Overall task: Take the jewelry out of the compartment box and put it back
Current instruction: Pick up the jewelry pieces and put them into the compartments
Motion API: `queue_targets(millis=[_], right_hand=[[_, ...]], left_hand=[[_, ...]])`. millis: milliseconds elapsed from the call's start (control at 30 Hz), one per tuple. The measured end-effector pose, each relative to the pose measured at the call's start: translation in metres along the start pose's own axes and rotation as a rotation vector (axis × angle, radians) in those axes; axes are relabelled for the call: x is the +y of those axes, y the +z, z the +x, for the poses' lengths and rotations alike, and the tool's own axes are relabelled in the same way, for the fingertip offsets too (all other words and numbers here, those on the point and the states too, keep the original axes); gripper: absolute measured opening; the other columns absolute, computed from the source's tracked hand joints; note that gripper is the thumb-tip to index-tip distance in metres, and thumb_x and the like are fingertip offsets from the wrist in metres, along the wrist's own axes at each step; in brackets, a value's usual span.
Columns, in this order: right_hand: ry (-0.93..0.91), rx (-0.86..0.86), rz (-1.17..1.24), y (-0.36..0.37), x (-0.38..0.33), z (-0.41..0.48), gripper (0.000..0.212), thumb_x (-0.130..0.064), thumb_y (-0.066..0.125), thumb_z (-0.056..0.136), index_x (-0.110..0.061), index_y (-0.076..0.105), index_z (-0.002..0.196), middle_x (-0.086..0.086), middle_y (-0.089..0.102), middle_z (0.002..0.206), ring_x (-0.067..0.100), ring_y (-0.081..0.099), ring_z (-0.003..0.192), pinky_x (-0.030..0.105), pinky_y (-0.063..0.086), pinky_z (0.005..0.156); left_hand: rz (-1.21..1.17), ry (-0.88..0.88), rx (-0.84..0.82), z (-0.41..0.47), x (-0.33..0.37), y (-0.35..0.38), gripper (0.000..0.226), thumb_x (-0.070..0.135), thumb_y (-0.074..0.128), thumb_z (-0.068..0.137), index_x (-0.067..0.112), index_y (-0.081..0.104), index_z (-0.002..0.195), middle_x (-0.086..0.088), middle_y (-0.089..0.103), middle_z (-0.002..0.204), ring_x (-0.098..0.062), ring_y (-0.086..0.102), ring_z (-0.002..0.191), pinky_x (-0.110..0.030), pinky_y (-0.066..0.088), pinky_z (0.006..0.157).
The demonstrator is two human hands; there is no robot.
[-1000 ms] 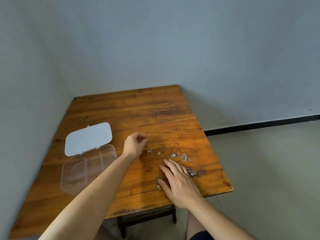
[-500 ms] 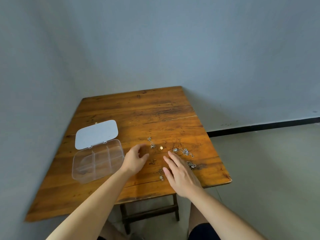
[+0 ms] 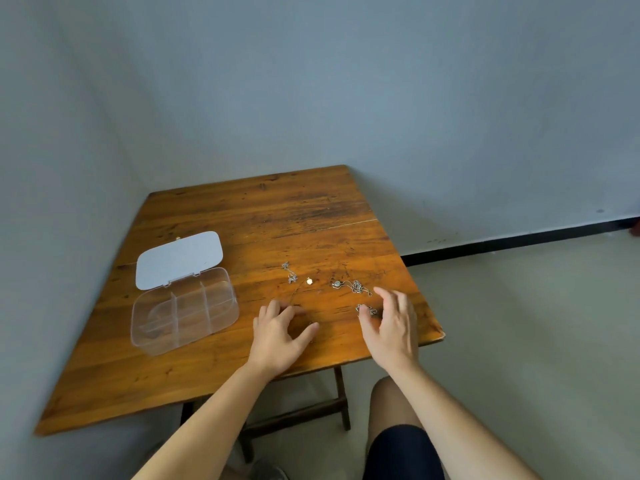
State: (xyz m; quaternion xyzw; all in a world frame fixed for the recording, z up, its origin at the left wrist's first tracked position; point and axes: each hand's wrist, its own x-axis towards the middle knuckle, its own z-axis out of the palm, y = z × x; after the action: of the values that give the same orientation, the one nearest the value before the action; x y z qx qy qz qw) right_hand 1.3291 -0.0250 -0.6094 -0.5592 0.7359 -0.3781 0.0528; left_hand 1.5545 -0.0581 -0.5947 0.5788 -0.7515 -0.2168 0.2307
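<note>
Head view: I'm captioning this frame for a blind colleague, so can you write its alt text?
Two bare hands, left hand and right hand, hover spread over small jewelry pieces scattered on a wooden table. To their left stands a clear compartment box, its white lid open and its compartments apparently empty. Grey walls meet behind the table.

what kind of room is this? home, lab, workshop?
Probably a bare room at home or a simple recording corner; it is hard to be sure. A worn wooden table stands against plain grey walls, above a black baseboard and a plain floor.
</note>
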Motion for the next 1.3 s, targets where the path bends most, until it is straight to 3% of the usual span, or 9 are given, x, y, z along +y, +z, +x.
queue_targets(millis=[167,367,467,667,800,967,1100,1200,1300], right_hand=[[-0.022,0.041,-0.070,0.008,-0.009,-0.004,0.045,-0.042,0.060,0.081,-0.020,0.062,0.120,0.000,0.057,0.112,0.017,0.054,0.100,0.038,0.043,0.086],[0.001,0.022,-0.232,0.009,-0.011,-0.005,0.053,-0.046,0.058,0.077,-0.016,0.063,0.120,0.003,0.054,0.110,0.022,0.050,0.102,0.042,0.043,0.090],[0.010,0.019,-0.261,0.010,-0.011,-0.002,0.042,-0.043,0.060,0.079,-0.017,0.070,0.110,0.003,0.057,0.104,0.023,0.051,0.097,0.041,0.044,0.086],[-0.095,0.056,-0.066,0.011,-0.001,0.000,0.014,-0.017,0.075,0.082,-0.011,0.078,0.094,0.003,0.063,0.092,0.023,0.060,0.085,0.039,0.055,0.073],[-0.165,0.027,-0.027,0.005,-0.005,0.005,0.004,-0.013,0.076,0.084,-0.013,0.075,0.088,0.004,0.064,0.088,0.025,0.062,0.082,0.036,0.049,0.077],[-0.128,-0.050,-0.115,0.007,-0.009,0.004,0.002,-0.013,0.073,0.087,-0.011,0.072,0.088,0.009,0.065,0.087,0.031,0.062,0.083,0.043,0.048,0.076],[-0.032,-0.177,-0.208,0.008,-0.009,0.006,0.016,-0.022,0.058,0.098,-0.011,0.070,0.103,0.011,0.063,0.102,0.030,0.057,0.099,0.039,0.041,0.087],[-0.011,-0.224,-0.166,0.003,-0.014,0.009,0.021,-0.025,0.052,0.101,-0.012,0.067,0.108,0.009,0.061,0.107,0.028,0.056,0.105,0.036,0.040,0.091],[0.016,-0.220,0.054,0.001,-0.033,0.012,0.022,-0.022,0.051,0.102,-0.008,0.066,0.109,0.006,0.060,0.108,0.020,0.052,0.102,0.026,0.039,0.086]], left_hand=[[0.036,0.029,0.070,-0.003,-0.002,0.006,0.060,0.077,0.047,0.079,0.036,0.064,0.120,0.010,0.047,0.121,-0.011,0.037,0.118,-0.034,0.032,0.103],[0.052,0.068,0.070,-0.004,-0.003,0.006,0.043,0.063,0.058,0.085,0.037,0.066,0.119,0.011,0.045,0.116,-0.011,0.037,0.115,-0.033,0.031,0.102],[0.041,0.063,0.101,-0.003,-0.003,0.007,0.034,0.053,0.062,0.089,0.035,0.069,0.117,0.011,0.048,0.114,-0.011,0.039,0.113,-0.035,0.035,0.101],[0.045,0.052,0.128,0.000,-0.002,0.007,0.024,0.041,0.064,0.091,0.030,0.072,0.111,0.009,0.050,0.105,-0.011,0.041,0.105,-0.030,0.034,0.092],[0.069,0.080,0.139,-0.001,0.003,0.002,0.021,0.035,0.059,0.096,0.024,0.070,0.109,0.008,0.053,0.102,-0.012,0.045,0.098,-0.029,0.037,0.087],[0.061,0.049,0.136,-0.001,0.000,0.005,0.019,0.029,0.054,0.099,0.018,0.067,0.108,0.006,0.052,0.105,-0.013,0.047,0.100,-0.029,0.040,0.092],[0.061,0.031,0.064,-0.001,-0.002,0.011,0.018,0.028,0.052,0.100,0.017,0.065,0.107,0.005,0.052,0.106,-0.012,0.047,0.099,-0.032,0.043,0.093],[-0.092,-0.058,-0.003,-0.001,0.000,-0.005,0.015,0.027,0.050,0.101,0.017,0.062,0.103,0.004,0.057,0.106,-0.014,0.054,0.100,-0.030,0.047,0.093],[-0.344,-0.157,-0.010,-0.004,-0.003,-0.035,0.013,0.028,0.049,0.102,0.019,0.059,0.103,0.003,0.067,0.102,-0.014,0.064,0.097,-0.031,0.055,0.087]])
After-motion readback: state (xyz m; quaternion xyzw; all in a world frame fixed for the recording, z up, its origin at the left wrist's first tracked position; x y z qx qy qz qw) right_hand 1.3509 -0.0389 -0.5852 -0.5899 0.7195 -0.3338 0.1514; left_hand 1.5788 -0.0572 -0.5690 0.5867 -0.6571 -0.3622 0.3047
